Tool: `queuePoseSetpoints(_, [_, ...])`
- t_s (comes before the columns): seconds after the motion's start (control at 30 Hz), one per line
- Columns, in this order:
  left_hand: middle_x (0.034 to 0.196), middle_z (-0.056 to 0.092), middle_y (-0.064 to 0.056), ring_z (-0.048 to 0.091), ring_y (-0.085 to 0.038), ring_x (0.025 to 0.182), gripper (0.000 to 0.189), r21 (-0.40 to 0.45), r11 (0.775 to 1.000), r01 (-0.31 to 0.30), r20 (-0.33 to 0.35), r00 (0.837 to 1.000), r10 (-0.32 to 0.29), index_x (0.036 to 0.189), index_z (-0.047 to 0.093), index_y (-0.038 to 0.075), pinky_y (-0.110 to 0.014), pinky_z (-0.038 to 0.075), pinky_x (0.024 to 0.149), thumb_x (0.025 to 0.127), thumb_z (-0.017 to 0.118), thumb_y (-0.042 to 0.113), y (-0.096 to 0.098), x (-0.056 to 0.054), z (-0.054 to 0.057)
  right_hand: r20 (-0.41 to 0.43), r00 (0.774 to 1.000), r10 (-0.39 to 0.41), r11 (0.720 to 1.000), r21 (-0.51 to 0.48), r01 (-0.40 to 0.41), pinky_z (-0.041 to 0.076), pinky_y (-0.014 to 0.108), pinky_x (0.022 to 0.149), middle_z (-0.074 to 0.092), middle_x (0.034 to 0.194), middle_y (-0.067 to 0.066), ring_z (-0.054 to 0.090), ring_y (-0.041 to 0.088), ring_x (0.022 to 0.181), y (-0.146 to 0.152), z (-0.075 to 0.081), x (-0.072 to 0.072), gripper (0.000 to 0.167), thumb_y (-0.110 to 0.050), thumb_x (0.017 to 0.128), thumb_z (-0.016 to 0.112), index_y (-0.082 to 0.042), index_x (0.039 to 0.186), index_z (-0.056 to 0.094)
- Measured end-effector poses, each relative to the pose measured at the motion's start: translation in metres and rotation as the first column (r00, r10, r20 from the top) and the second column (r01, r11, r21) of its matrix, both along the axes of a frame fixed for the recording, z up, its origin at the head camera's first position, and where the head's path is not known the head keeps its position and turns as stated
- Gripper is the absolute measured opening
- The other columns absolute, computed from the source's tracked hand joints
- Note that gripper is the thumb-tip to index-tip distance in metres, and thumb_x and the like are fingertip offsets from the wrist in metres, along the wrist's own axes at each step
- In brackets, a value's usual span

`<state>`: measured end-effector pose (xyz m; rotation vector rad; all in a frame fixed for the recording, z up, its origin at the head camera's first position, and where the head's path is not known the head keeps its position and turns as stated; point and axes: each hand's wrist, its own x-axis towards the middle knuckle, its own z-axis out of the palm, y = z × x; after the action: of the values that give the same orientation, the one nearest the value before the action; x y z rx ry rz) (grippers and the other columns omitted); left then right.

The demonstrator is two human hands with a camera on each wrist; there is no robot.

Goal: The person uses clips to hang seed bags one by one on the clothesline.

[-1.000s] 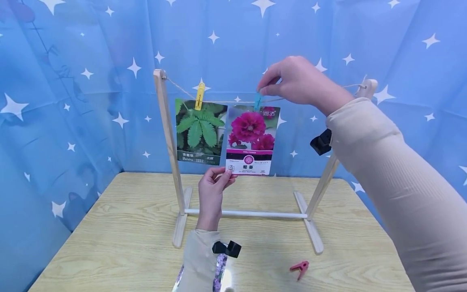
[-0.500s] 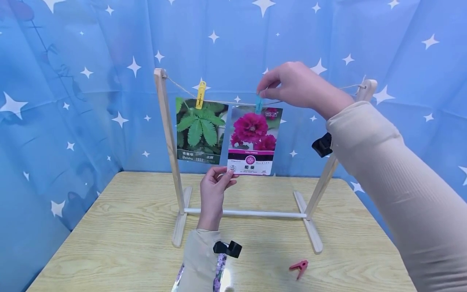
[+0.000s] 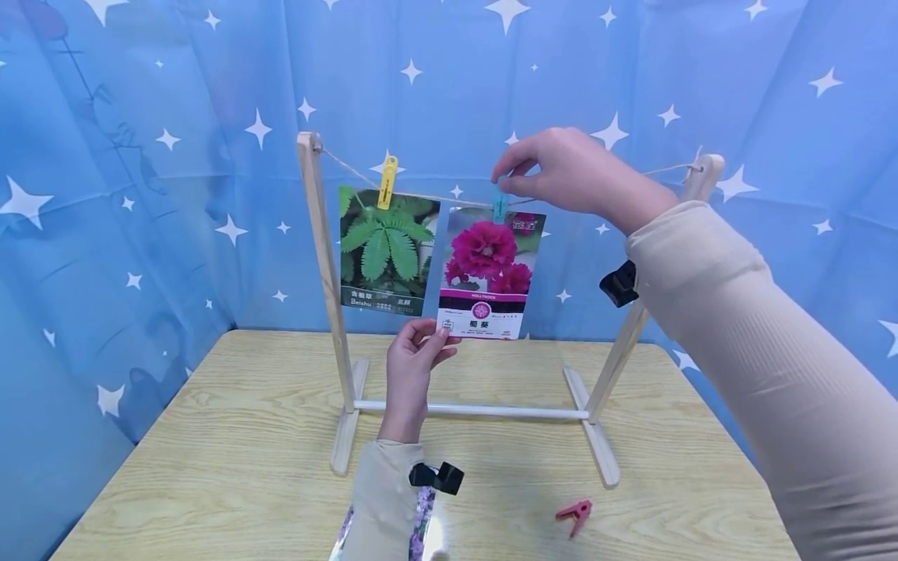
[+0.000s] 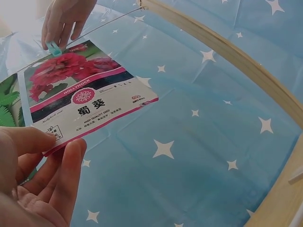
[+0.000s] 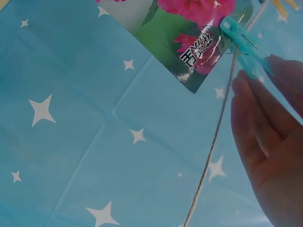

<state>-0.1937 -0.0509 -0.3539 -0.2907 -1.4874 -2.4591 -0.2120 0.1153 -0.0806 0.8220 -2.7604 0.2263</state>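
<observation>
A seed packet with a magenta hollyhock picture (image 3: pixel 486 253) is in front of the string, right of a green-leaf packet (image 3: pixel 387 253). My left hand (image 3: pixel 409 374) pinches its lower left corner, thumb on the front, as the left wrist view confirms. Above, my right hand (image 3: pixel 564 173) pinches the handles of a teal clothespin (image 3: pixel 500 209) between thumb and fingers. In the right wrist view the clothespin (image 5: pixel 242 40) overlaps the top edge of the packet (image 5: pixel 199 56), right where the string (image 5: pixel 218 123) passes. A yellow clothespin (image 3: pixel 387 183) holds the green-leaf packet on the string.
The wooden frame has a left post (image 3: pixel 326 273), a right post (image 3: pixel 620 351) and a low white crossbar (image 3: pixel 477 410). On the table (image 3: pixel 210 436) lie a red clothespin (image 3: pixel 576 514) and a purple-flowered packet (image 3: pixel 423 518) partly under the left sleeve. A starry blue curtain (image 3: pixel 175 234) hangs behind.
My right hand has moved slightly down with the teal clothespin, and the top of the hollyhock packet has lowered and shifted a little right. The left hand has barely moved, keeping its pinch.
</observation>
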Motion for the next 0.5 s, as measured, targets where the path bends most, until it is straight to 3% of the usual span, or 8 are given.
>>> queuePoseSetpoints(0.5, [0.101, 0.06, -0.012, 0.062, -0.026, 0.088, 0.026, -0.054, 0.999, 0.004, 0.028, 1.0, -0.002, 0.104, 0.054, 0.006, -0.036, 0.05, 0.075, 0.083, 0.064, 0.018, -0.0022, -0.0008, -0.0004, -0.023, 1.0, 0.008, 1.0, -0.029, -0.009, 0.045, 0.039, 0.081, 0.059, 0.108, 0.002, 0.054, 0.018, 0.096, 0.0096, -0.0003, 0.001, 0.022, -0.026, 0.091, 0.051, -0.018, 0.108, 0.062])
